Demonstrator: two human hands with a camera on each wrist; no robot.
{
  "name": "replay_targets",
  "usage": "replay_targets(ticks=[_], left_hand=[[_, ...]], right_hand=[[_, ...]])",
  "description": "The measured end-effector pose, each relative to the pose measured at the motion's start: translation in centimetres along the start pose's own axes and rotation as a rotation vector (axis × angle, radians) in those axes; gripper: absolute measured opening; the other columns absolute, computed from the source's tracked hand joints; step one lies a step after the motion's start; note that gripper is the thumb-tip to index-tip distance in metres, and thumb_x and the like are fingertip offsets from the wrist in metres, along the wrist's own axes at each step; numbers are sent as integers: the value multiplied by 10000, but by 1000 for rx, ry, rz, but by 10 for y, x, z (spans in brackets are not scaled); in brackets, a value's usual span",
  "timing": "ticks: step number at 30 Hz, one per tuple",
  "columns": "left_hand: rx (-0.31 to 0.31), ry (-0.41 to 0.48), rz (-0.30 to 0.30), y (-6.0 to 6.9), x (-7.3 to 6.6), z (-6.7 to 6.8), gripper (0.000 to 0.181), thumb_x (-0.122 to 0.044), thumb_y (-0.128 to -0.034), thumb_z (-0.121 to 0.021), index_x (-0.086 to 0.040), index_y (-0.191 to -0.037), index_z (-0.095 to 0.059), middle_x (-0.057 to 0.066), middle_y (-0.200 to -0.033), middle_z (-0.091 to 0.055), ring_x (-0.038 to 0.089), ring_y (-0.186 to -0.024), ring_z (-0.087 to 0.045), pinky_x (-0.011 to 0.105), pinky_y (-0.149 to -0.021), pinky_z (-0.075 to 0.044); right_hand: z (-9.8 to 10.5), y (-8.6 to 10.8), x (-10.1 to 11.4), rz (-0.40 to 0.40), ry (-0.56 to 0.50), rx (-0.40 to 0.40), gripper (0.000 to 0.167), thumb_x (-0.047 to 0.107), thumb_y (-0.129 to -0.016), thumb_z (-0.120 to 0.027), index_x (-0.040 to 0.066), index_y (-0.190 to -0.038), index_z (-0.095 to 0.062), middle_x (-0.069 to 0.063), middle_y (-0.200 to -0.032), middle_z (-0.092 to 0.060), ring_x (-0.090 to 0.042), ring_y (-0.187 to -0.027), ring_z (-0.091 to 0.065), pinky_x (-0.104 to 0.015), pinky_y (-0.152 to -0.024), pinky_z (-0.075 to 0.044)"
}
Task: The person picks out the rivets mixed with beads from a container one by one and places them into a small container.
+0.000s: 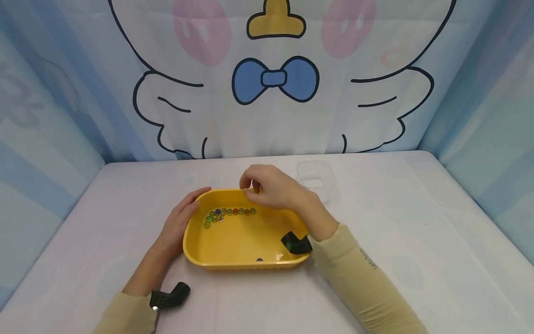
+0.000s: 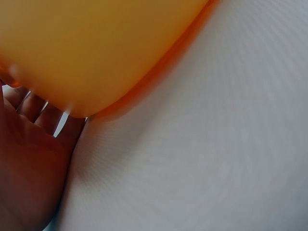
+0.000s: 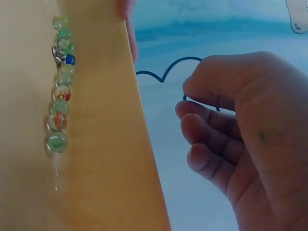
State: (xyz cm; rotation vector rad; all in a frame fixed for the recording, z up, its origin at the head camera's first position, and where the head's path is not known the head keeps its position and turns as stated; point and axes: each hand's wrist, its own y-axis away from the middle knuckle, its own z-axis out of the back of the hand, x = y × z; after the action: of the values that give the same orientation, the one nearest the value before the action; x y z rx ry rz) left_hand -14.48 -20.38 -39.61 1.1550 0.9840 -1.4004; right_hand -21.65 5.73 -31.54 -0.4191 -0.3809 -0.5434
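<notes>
Got a yellow tray on a pale surface, with a bunch of glass marbles inside. Looking at a wobbly line of them across the far part of the tray floor, clumped up a bit toward the left, in green, yellowish, red-orange and blue. Can also spot one lone dark blue marble down by the near wall, well apart from the rest. Got the left grip against the outside of the tray's left end, with fingers laid pretty straight along the wall and the thumb at the rim, so more pressing than curling round it. Got the right grip up over the far rim, with fingers loosely bent and thumb tip close to the index tip. Can't see anything pinched in there, even from the right wrist view, so would call it relaxed. Can just make out a see-through plastic box on the surface, beyond the tray and near the right grip. Also seeing tan sleeves, black wrist cameras, and a cartoon backdrop with a blue bow tie at the back.
</notes>
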Motion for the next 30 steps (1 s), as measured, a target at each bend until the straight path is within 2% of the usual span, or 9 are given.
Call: replay_targets(ticks=[5, 7, 10, 13, 15, 22, 30], left_hand=[[-2, -7, 6, 0, -2, -1, 478, -330, -1108, -332, -165, -1554, -386, 34, -1573, -384, 209, -1409, -367, 356, -1185, -254], [-2, -8, 5, 0, -2, -1, 478, -328, -1108, -332, -164, -1554, -386, 36, -1573, -385, 211, -1408, -367, 387, -1191, -243], [-2, -2, 8, 0, -3, -1, 479, -324, -1108, -333, -158, -1554, -384, 41, -1569, -389, 212, -1402, -372, 283, -1161, -280], [-3, 6, 10, 1, -3, -1, 481, -322, -1109, -333, -152, -1556, -380, 46, -1568, -389, 212, -1398, -374, 148, -1082, -314], [-7, 5, 12, 2, -4, -2, 482, -324, -1109, -333, -154, -1557, -379, 45, -1568, -389, 212, -1397, -373, 98, -1039, -320], [-7, -17, 2, 3, -4, -1, 489, -348, -1109, -327, -165, -1560, -376, 40, -1574, -381, 211, -1407, -364, 94, -1038, -316], [-5, -21, -14, 2, -2, 0, 488, -337, -1109, -331, -151, -1558, -378, 46, -1575, -379, 216, -1416, -352, 82, -1034, -306]], right_hand=[[-4, -1, 2, -19, 4, 29, 113, 57, -922, -660, 32, -1025, -701, -14, -951, -638, -153, -784, -543, -226, -729, -482], [-6, -1, 1, -24, 4, 36, 114, 56, -922, -664, 31, -1026, -703, -15, -950, -635, -156, -783, -544, -223, -726, -482], [-9, -1, 1, -29, 1, 68, 122, 53, -922, -672, 27, -1037, -704, -18, -960, -630, -161, -792, -547, -210, -729, -481], [-12, -1, 3, -29, 7, 105, 126, 65, -926, -676, 38, -1045, -707, -14, -967, -627, -164, -800, -554, -199, -728, -479], [-14, -2, 6, -27, 17, 125, 129, 71, -927, -675, 45, -1049, -709, -12, -969, -626, -163, -804, -557, -198, -728, -480], [-18, -4, 14, -30, 38, 185, 147, 90, -942, -676, 63, -1084, -701, -6, -1001, -625, -139, -827, -547, -204, -740, -486], [-28, -9, 13, 7, 81, 256, 166, 104, -958, -660, 74, -1117, -694, -7, -1028, -627, -134, -881, -548, -219, -803, -478]])
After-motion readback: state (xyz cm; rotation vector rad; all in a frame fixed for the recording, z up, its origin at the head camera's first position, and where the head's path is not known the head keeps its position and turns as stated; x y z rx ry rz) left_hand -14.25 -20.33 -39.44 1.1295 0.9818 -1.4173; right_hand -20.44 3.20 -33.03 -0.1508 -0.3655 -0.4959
